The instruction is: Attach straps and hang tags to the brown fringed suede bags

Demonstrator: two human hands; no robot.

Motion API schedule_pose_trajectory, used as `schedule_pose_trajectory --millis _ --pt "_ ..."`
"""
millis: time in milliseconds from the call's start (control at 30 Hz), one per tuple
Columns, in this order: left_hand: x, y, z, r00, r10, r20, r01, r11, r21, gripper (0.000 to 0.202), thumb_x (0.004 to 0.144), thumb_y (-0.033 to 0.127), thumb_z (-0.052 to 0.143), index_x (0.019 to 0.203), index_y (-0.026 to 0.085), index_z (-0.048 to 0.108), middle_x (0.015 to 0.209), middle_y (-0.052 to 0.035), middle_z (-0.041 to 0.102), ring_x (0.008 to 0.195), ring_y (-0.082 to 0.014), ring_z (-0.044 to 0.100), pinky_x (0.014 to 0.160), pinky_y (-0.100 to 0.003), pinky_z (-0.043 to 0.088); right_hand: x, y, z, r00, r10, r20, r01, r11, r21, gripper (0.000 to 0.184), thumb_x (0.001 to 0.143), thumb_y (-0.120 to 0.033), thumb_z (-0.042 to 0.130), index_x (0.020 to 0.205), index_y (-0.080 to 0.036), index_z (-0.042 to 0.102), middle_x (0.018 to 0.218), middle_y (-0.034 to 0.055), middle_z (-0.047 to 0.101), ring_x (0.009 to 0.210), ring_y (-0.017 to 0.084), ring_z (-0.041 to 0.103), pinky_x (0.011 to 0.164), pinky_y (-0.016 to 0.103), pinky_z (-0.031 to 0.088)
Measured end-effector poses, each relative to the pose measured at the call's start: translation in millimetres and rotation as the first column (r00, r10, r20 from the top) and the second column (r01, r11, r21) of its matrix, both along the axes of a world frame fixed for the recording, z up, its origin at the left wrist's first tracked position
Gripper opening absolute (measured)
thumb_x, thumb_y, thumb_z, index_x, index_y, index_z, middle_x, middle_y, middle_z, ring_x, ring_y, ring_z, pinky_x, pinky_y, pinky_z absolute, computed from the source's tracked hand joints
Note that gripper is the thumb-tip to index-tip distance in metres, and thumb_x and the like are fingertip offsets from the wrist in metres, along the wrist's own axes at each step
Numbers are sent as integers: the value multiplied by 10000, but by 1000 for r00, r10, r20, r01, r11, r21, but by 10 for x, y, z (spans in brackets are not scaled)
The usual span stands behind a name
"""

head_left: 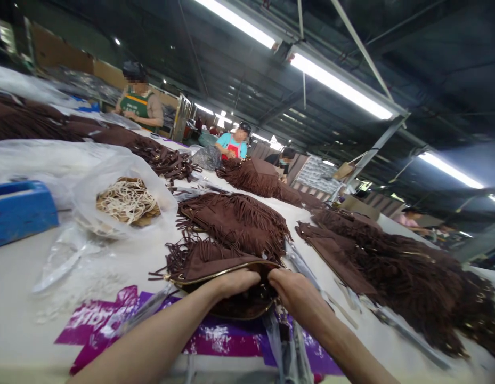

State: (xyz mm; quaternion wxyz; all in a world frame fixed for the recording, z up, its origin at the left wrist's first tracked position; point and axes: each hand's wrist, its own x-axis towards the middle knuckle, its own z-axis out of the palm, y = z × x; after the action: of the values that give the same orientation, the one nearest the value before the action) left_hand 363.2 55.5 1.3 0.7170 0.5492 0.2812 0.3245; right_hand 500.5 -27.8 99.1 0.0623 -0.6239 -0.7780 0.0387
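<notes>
A brown fringed bag (215,265) lies on the table in front of me, its gold zipper open and its mouth facing me. My left hand (240,281) reaches over the zipper edge into the opening; its fingers are mostly hidden in the dark inside. At the right end of the opening, my right hand (289,288) is closed on the bag's edge, fingers bent over it. Clear plastic-wrapped straps (289,346) hang below the bag at the right. Just behind it lies another brown fringed bag (235,221).
Purple printed plastic (227,344) covers the table's near edge. To the left are a clear bag of tags with white strings (127,201) and a blue holder (23,210). Piles of fringed bags (399,261) lie right and behind. Co-workers (141,104) stand across the table.
</notes>
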Motion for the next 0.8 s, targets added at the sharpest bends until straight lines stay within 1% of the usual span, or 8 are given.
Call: schedule_pose_trajectory --millis 67,100,133,200,233,400,633,800 --pt "-52 12 101 998 5 59 -1 997 -78 43 526 201 519 534 169 547 533 17 490 554 -131 425 478 -232 262 -38 64 67 950 -12 -311 -3 999 -48 209 905 -236 453 819 -196 641 780 20 668 652 139 562 612 246 422" --pt "-75 14 156 995 7 98 4 993 -115 78 516 214 500 553 164 547 556 16 492 543 -118 407 465 -223 237 -56 105 76 834 -74 -546 16 994 -111 190 892 -301 502 820 -191 640 744 5 656 537 105 488 501 215 370" --pt "-97 14 209 990 10 138 11 989 -145 112 508 230 483 574 161 542 591 10 505 539 -107 396 455 -214 213 -70 151 72 644 -160 -748 27 982 -186 201 857 -367 567 819 -183 639 700 -10 638 444 71 382 413 192 276" --pt "-135 10 300 976 11 216 31 981 -193 152 503 258 465 602 157 521 683 -9 550 533 -86 385 441 -199 171 -89 245 34 257 -287 -923 28 957 -290 302 733 -451 709 809 -168 636 628 -41 586 385 26 215 368 175 108" --pt "-150 8 333 966 13 260 46 974 -221 159 505 266 471 610 154 512 720 -18 567 523 -75 377 435 -195 155 -96 290 10 168 -297 -940 37 955 -295 350 673 -466 758 805 -166 635 609 -52 564 386 17 203 372 169 83" --pt "-164 15 397 923 66 380 43 962 -270 193 540 269 611 666 128 572 671 7 556 479 -47 380 426 -176 204 -151 450 -58 63 -213 -975 84 975 -208 432 586 -486 820 803 -155 647 608 -39 556 429 36 345 387 157 155" --pt "-98 -8 379 978 151 146 -169 977 126 162 570 236 646 682 120 629 588 21 581 490 -82 459 464 -209 347 -269 627 -113 -8 -113 -994 100 989 -114 403 642 -483 811 826 -151 675 623 -45 545 460 45 375 388 152 212" --pt "-40 -52 294 975 207 82 -217 967 133 146 581 282 630 602 156 560 468 55 504 415 -77 408 419 -208 304 -236 646 -177 -89 -102 -991 104 988 -111 386 649 -488 819 810 -161 692 654 -25 597 494 66 468 398 161 315"
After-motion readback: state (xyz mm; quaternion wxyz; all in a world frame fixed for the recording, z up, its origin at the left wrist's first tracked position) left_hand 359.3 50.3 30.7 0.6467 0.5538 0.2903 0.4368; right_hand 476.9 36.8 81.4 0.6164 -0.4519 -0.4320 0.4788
